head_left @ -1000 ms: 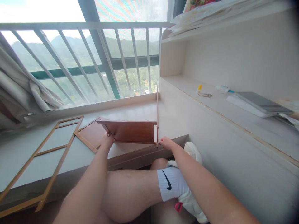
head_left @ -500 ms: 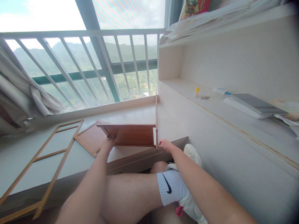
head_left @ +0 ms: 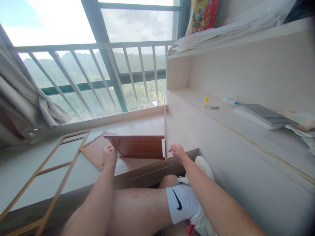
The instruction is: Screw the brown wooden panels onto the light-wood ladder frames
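Note:
A reddish-brown wooden panel (head_left: 140,146) stands on the white ledge, its right end meeting a thin upright wooden post (head_left: 165,131). My left hand (head_left: 110,156) is beside the panel's left end, fingers curled together; anything within them is hidden. Close to the right of the post's lower end, my right hand (head_left: 178,152) has its fingers partly apart, with nothing visible in them and a small gap to the post. Behind my left hand a second wooden panel (head_left: 92,149) lies flat. Farther left lies a ladder-like wooden frame (head_left: 55,168).
A white cabinet side (head_left: 197,131) rises on the right. Its shelf holds a yellow-capped tube (head_left: 206,101), small metal pieces (head_left: 213,107) and a grey tablet-like slab (head_left: 268,114). Railings (head_left: 98,65) and a curtain (head_left: 31,88) border the window. My leg (head_left: 140,205) is below.
My left hand has come off the panel's left end, moving slightly left. My right hand has drawn back a little from the post, its fingers loosening. The view has tilted up slightly.

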